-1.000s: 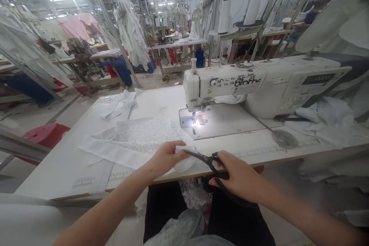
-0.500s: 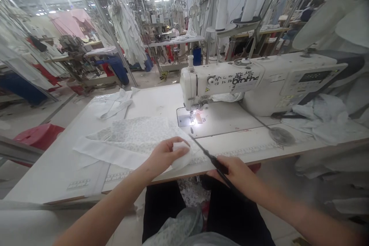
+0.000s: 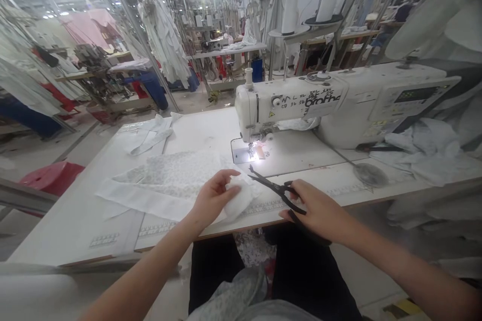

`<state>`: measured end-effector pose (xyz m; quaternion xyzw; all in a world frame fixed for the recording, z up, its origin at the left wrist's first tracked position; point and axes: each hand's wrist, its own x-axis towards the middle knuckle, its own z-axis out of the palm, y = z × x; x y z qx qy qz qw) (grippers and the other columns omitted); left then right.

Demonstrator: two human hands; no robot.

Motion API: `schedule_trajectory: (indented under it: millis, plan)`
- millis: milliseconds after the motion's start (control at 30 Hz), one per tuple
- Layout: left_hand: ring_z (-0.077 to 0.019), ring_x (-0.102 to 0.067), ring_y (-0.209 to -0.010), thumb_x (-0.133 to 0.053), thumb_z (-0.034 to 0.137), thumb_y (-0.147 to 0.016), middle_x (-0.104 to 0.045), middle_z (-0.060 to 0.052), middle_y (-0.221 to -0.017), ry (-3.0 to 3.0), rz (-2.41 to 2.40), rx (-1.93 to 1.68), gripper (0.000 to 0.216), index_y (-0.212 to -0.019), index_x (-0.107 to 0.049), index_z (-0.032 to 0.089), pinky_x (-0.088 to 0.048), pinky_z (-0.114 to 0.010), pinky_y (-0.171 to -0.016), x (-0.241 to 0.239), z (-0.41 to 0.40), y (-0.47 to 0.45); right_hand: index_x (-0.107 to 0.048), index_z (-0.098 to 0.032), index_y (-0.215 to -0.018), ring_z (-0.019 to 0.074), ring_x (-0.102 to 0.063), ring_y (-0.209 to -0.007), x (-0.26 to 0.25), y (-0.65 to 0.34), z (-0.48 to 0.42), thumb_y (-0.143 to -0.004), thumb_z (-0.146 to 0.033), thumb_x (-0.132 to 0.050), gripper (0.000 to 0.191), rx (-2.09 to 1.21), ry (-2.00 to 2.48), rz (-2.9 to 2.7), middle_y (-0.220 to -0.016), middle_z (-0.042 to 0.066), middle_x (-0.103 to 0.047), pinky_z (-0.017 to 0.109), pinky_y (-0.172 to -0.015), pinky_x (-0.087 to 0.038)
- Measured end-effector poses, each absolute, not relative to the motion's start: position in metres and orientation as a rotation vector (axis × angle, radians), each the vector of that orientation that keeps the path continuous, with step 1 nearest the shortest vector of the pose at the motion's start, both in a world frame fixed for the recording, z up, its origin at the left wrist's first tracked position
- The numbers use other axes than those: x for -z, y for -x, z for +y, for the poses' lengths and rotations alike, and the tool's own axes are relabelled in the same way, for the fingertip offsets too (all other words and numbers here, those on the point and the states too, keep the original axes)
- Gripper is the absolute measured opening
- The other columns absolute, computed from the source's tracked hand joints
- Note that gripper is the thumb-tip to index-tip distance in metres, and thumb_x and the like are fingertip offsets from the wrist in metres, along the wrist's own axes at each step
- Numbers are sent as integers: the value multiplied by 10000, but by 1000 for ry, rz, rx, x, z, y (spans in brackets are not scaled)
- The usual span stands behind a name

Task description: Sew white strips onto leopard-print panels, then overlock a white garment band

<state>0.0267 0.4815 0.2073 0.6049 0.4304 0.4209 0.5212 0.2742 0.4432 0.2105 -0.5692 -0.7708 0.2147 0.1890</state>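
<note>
My left hand (image 3: 215, 195) pinches the right end of a white, pale-patterned piece of fabric (image 3: 169, 173) that lies spread on the table. My right hand (image 3: 314, 208) grips black scissors (image 3: 276, 188) by their handles. The blades are parted and point up and left, just right of the fabric end and short of the needle area. Behind them stands a white sewing machine (image 3: 286, 103), its lamp lit over the needle plate (image 3: 243, 154).
A measuring scale (image 3: 267, 205) runs along the table's front edge. Small cloth pieces (image 3: 154, 140) lie at the back left, and crumpled fabric (image 3: 422, 148) sits right of the machine. Thread cones (image 3: 290, 7) stand behind it. A red stool (image 3: 50, 176) is at the left.
The scissors have gone from closed to open, and my right hand has turned and moved slightly right and up. My left hand has shifted a little left on the fabric end.
</note>
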Motion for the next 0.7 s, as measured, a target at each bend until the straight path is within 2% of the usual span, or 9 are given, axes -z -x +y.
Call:
schedule_trajectory:
  millis: [133,400,700]
  plan:
    - [-58,-465,-576,-637,276,-753,-426,51,-692,-1281,927,-1043,168,-887,-543,238,-400,-163,-495,-204,483,-26,-376,-207,-752,162,-483,-684,-208,-275,447,-771,-445,-548,295,-627,1616,-2163,-792,-1,-503,259,-565,-357]
    - [-102,-555,-641,-689,318,-694,-580,9,-736,-1176,1044,-969,223,-836,-589,178,-449,-212,-570,-197,486,-24,-382,-204,-740,168,-489,-675,-201,-276,447,-761,-488,-554,332,-621,1604,-2177,-793,11,-517,266,-558,-356]
    - [-82,-542,-608,-714,321,-662,-609,6,-714,-1225,1080,-827,225,-776,-606,160,-423,-198,-571,-205,485,-30,-426,-198,-780,212,-486,-789,-216,-274,458,-736,-495,-583,339,-421,1475,-2377,-859,48,-517,297,-609,-386]
